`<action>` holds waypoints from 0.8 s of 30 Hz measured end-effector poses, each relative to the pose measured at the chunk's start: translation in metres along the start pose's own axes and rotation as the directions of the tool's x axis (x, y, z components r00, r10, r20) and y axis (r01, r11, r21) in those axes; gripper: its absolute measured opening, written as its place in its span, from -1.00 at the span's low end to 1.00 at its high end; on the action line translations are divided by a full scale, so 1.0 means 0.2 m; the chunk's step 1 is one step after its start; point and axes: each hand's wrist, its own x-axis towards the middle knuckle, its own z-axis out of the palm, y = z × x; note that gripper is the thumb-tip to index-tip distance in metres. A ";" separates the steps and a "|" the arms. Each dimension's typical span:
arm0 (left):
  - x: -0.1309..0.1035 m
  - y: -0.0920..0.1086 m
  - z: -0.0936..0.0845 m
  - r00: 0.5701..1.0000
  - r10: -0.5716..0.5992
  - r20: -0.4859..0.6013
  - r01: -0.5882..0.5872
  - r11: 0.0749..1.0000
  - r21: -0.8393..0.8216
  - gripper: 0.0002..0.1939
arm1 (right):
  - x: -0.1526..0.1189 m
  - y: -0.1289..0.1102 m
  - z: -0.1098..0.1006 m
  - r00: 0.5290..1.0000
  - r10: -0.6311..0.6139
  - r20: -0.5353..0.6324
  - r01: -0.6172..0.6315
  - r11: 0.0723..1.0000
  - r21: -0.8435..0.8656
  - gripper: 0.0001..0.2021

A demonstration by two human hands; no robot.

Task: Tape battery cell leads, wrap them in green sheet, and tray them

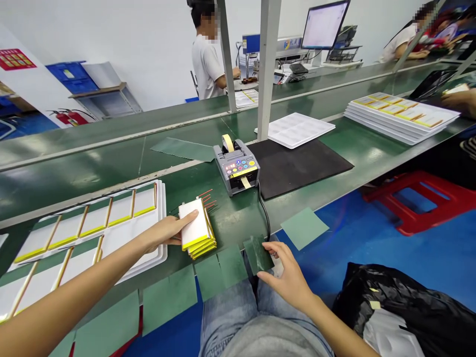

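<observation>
While our left hand holds a stack of flat packs, our right hand is at a shiny green patch.

We cannot make out the glowing red figures on the tape dispenser, though its yellow strip bears a warning triangle; the lettering on the machine sign and the red poster is too small to read. Our left grip is clamped on the stack, left of the dispenser and nearer us, red wires pointing away; our right thumb and fingers stand apart along the patch, whether pinching it we cannot tell. Our green counter carries a white tray of packs and a black mat, with blue floor below and a white-shirted co-worker beyond.
</observation>
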 end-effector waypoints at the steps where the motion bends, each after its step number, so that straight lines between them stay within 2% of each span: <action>1: -0.01 0.01 0.00 1.000 0.006 -0.020 -0.006 1.000 0.009 -0.33 | 0.00 0.01 0.00 0.999 0.031 -0.023 -0.029 0.998 0.064 -0.52; 4: -0.01 0.00 -0.01 0.998 0.041 -0.048 -0.039 0.998 0.042 -0.37 | -0.02 0.06 0.00 0.987 0.116 -0.112 -0.083 0.961 0.263 -0.58; 6: -0.01 -0.01 -0.02 0.996 0.062 -0.057 -0.058 0.996 0.069 -0.39 | -0.04 0.09 0.00 0.973 0.150 -0.173 -0.084 0.937 0.338 -0.60; 8: -0.01 -0.03 -0.04 0.993 0.069 -0.096 -0.058 0.992 0.115 -0.40 | -0.07 0.11 -0.01 0.963 0.169 -0.211 -0.095 0.942 0.321 -0.61; 10: -0.03 -0.05 -0.08 0.976 0.101 -0.192 -0.058 0.974 0.218 -0.41 | -0.08 0.12 -0.04 0.958 0.175 -0.227 -0.121 0.965 0.233 -0.63; 11: -0.06 -0.06 -0.10 0.955 0.148 -0.257 -0.065 0.950 0.306 -0.42 | -0.09 0.12 -0.05 0.958 0.175 -0.226 -0.134 0.974 0.185 -0.64; 13: -0.12 -0.07 -0.13 0.885 0.284 -0.369 -0.067 0.862 0.503 -0.45 | -0.09 0.12 -0.08 0.964 0.171 -0.205 -0.153 0.983 0.103 -0.64; 16: -0.25 -0.10 -0.14 0.804 0.407 -0.434 -0.024 0.751 0.660 -0.51 | -0.08 0.10 -0.13 0.977 0.144 -0.160 -0.150 0.988 -0.024 -0.61; 20: -0.36 -0.18 -0.10 0.789 0.382 -0.482 -0.034 0.810 0.585 -0.58 | -0.08 0.09 -0.18 0.977 0.125 -0.174 -0.163 0.962 -0.220 -0.63; 22: -0.38 -0.24 -0.07 0.784 0.364 -0.502 -0.094 0.870 0.484 -0.62 | -0.08 0.07 -0.21 0.957 0.093 -0.274 -0.166 0.953 -0.255 -0.66; 24: -0.38 -0.29 -0.02 0.773 0.372 -0.514 -0.183 0.906 0.381 -0.65 | -0.06 0.03 -0.23 0.933 -0.007 -0.360 -0.093 0.961 -0.261 -0.75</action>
